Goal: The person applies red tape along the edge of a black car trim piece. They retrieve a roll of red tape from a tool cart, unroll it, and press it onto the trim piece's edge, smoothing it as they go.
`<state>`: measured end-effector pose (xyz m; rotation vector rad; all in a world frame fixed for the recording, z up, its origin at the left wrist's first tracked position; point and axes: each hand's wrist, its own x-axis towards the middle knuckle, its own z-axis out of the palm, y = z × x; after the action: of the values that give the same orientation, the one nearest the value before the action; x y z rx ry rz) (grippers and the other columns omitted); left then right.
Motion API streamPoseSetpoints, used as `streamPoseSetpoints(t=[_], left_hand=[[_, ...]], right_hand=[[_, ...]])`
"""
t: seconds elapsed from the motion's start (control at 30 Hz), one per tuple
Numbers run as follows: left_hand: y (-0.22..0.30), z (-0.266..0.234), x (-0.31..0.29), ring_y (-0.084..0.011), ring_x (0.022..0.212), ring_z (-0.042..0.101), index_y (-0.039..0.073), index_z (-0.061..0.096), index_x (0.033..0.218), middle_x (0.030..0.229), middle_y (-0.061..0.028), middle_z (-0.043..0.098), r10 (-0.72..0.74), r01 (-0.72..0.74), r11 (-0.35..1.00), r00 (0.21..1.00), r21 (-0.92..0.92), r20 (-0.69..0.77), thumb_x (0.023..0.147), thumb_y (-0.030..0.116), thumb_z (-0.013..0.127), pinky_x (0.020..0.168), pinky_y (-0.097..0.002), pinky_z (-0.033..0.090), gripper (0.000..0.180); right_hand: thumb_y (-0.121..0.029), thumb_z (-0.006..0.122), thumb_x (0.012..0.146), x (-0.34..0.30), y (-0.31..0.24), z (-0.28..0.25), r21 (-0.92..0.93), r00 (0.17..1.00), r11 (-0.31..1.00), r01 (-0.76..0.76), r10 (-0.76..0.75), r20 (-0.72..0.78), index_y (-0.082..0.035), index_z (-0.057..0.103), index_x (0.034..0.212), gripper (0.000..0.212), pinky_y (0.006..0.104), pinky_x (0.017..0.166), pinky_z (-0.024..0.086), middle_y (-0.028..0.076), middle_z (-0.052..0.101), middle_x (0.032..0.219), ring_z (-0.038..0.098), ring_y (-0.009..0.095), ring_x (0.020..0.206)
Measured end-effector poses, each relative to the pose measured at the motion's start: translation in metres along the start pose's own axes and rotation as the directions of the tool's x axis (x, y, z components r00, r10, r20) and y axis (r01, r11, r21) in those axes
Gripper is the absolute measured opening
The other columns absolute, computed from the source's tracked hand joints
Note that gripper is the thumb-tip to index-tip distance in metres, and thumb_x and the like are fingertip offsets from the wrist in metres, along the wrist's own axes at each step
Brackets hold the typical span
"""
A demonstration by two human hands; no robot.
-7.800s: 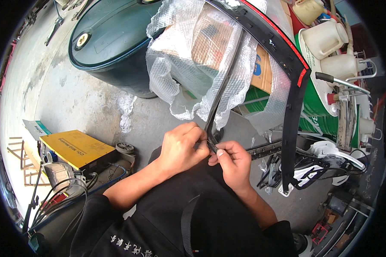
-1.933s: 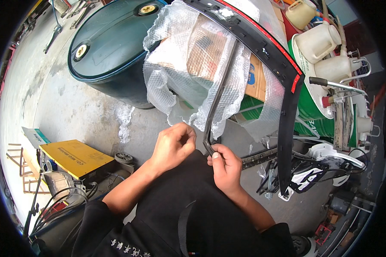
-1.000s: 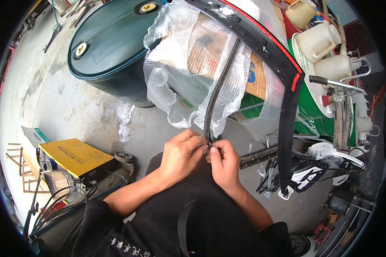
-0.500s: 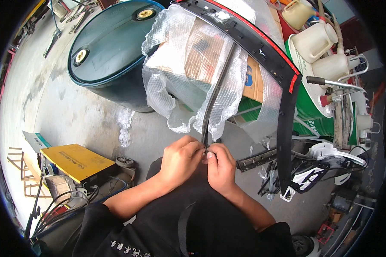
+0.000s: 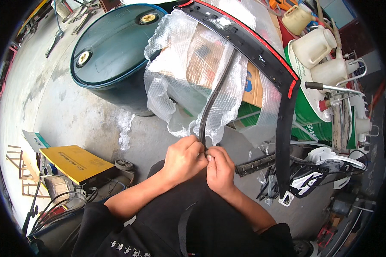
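Note:
A long, narrow black rubber-like strip (image 5: 213, 99) runs from my hands up over the bubble wrap (image 5: 182, 81). Its far end meets or passes under a curved black trim panel (image 5: 261, 60) with red edging. My left hand (image 5: 183, 159) is closed in a pinch around the strip's near end. Against it, my right hand (image 5: 221, 169) is also closed there, its thumb pressed to the bent index finger. The fingertips of both hands meet in front of my body and hide the very end of the strip.
A dark blue-green drum (image 5: 116, 47) stands at upper left, beside the wrapped cardboard boxes (image 5: 251, 88). A yellow machine (image 5: 76, 162) with cables sits at lower left. To the right are a green drum (image 5: 311, 115), white jugs (image 5: 315, 45) and white-and-black plastic parts (image 5: 309, 177).
My fingertips have drawn closer together, the right thumb now nearer the left fingers. The strip bows slightly more to the left. The whole view has shifted a little.

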<state>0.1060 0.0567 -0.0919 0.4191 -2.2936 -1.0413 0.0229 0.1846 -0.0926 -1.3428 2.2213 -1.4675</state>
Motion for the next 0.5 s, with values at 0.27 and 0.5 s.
streamPoseSetpoints(t=[0.27,0.5], left_hand=[[-0.033,-0.001,0.005,-0.028,0.062,0.061,0.004,0.059,0.074,0.075,-0.0085,0.06,-0.035,0.055,0.994,0.981,0.098,-0.188,0.067,0.002,0.069,0.054,-0.0377,0.05,0.013],[-0.01,-0.008,0.0,-0.0214,0.061,0.063,0.001,0.065,0.085,0.076,-0.0111,0.064,-0.431,0.438,0.836,0.897,-0.331,0.098,0.084,0.006,0.068,0.057,-0.0336,0.049,0.006]], right_hand=[[-0.001,0.053,0.096,-0.004,-0.004,0.0,0.134,0.981,0.973,-0.187,0.191,-0.016,0.004,0.058,0.103,0.01,0.0338,0.063,0.054,0.016,0.064,0.091,0.066,0.023,0.068],[-0.003,0.053,0.097,-0.004,-0.002,0.0,0.189,0.957,0.939,-0.288,0.29,0.017,0.003,0.058,0.105,0.011,0.0321,0.062,0.055,0.013,0.066,0.082,0.068,0.021,0.066]])
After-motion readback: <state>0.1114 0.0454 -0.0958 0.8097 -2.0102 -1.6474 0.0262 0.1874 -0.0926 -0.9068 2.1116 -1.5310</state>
